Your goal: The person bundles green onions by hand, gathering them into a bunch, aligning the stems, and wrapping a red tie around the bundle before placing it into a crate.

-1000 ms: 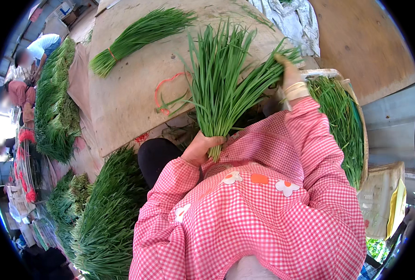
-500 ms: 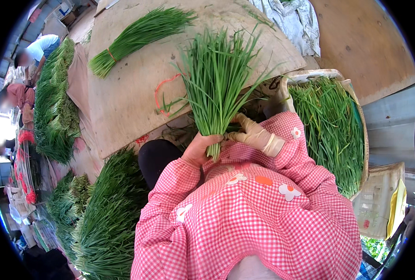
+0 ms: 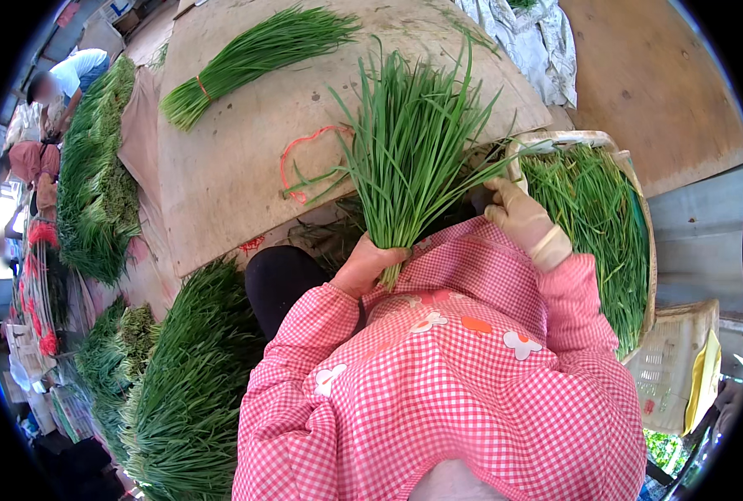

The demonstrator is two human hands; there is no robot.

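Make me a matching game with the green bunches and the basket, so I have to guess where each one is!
Things:
1. Loose bunch of chives
2. Tied bunch of chives
3. Basket
4. Red rubber band

Places or states:
A. Lying flat on the board, empty, with nothing inside its loop
B. Held upright by its cut ends in the left hand
C. Beside the gloved right hand, full of greens
D. Lying at the far end of the board, bound near its cut ends

Pairs: 1-B, 2-D, 3-C, 4-A

Two hands, one held chive bunch, one tied bunch, one basket.
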